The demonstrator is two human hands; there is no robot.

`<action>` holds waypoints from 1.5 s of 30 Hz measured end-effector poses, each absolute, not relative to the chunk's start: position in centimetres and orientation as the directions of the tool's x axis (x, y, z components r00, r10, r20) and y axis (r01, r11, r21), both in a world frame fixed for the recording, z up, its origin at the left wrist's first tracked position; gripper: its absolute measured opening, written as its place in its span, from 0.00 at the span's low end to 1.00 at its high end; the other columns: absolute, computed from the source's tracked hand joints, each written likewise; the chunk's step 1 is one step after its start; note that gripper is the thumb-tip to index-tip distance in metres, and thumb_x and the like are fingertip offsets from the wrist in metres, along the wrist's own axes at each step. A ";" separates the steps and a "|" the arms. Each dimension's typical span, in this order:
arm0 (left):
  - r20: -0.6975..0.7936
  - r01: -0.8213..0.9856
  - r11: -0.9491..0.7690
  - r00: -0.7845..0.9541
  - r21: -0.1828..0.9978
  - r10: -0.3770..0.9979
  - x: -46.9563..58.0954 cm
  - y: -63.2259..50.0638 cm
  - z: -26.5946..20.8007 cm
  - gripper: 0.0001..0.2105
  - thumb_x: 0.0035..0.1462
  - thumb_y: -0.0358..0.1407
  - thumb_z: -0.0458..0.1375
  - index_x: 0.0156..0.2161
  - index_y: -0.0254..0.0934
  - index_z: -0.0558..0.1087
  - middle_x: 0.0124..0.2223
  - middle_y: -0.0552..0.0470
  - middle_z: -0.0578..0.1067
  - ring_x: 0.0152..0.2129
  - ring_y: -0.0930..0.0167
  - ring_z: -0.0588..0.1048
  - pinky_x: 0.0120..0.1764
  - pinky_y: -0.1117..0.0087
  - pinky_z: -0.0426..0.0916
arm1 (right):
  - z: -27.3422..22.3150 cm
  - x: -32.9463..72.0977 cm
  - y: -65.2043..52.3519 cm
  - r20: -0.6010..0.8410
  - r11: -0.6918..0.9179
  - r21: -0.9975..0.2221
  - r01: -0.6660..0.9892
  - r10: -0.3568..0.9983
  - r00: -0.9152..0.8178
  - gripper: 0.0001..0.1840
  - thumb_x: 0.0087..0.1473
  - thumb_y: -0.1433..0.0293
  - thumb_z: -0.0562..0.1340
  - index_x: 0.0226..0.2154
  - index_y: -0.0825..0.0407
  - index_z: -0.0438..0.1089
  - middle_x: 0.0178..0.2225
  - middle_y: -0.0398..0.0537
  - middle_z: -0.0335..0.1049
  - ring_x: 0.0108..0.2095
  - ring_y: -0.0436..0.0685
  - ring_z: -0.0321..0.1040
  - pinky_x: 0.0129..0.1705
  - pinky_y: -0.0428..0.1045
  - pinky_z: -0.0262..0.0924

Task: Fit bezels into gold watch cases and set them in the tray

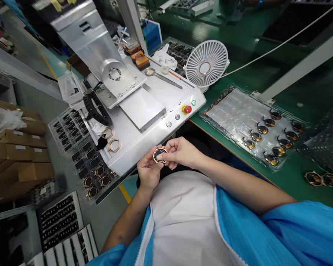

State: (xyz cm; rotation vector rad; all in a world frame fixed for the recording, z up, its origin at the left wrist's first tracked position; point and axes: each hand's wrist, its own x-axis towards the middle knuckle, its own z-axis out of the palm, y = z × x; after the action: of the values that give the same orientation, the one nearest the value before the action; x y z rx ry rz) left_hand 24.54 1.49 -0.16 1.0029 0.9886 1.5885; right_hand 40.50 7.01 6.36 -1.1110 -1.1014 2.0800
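Between my hands, just in front of the white machine (144, 144), I hold a round watch case (159, 152) with a gold rim and a dark face. My left hand (149, 168) grips its edge from the left, fingers curled round it. From the right, my right hand (180, 153) closes on it too, the thumb lying across the dark face. Two gold watch rings (114, 145) lie on the machine's front left corner, beside a small black piece (102, 143).
A clear tray (227, 118) of watch parts lies on the green bench to the right, below a white fan (207, 66). Trays of watch cases (96, 177) stand at left. The machine has a red button (187, 109) and a metal head (111, 70). Cardboard boxes (19, 147) are stacked far left.
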 end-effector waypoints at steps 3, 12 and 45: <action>0.050 -0.388 -0.099 -0.135 0.916 0.990 23.9 1.6 1.1 0.20 0.52 0.45 0.73 0.50 0.47 0.81 0.51 0.46 0.84 0.49 0.58 0.83 0.56 0.52 0.77 | 7.0 41.4 10.8 -0.380 -0.423 -0.906 -0.029 0.840 -0.388 0.28 0.38 0.56 0.82 0.28 0.54 0.69 0.19 0.44 0.75 0.15 0.49 0.67 0.13 0.41 0.64; 0.163 -0.193 -0.184 -0.118 0.964 0.980 22.8 1.1 1.7 0.32 0.42 0.30 0.78 0.55 0.42 0.78 0.48 0.44 0.83 0.39 0.66 0.85 0.40 0.70 0.81 | 8.0 41.9 18.5 -0.314 -0.316 -0.948 -0.018 0.946 -0.074 0.17 0.60 0.71 0.70 0.27 0.51 0.63 0.15 0.42 0.68 0.11 0.47 0.59 0.12 0.43 0.58; 0.369 0.275 -0.321 -0.144 0.906 0.918 24.8 0.4 2.0 0.29 0.53 0.32 0.72 0.60 0.37 0.73 0.55 0.40 0.82 0.50 0.60 0.83 0.53 0.60 0.80 | 6.4 41.7 6.2 -0.112 -0.010 -0.975 0.221 0.883 -0.456 0.10 0.56 0.62 0.66 0.32 0.51 0.68 0.25 0.42 0.72 0.24 0.50 0.65 0.26 0.45 0.57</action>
State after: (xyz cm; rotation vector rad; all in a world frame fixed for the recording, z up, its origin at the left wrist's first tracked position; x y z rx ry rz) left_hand 24.77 0.38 1.99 1.5717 1.3551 1.4993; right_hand 41.72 6.23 6.44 -1.1493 -1.7041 1.5034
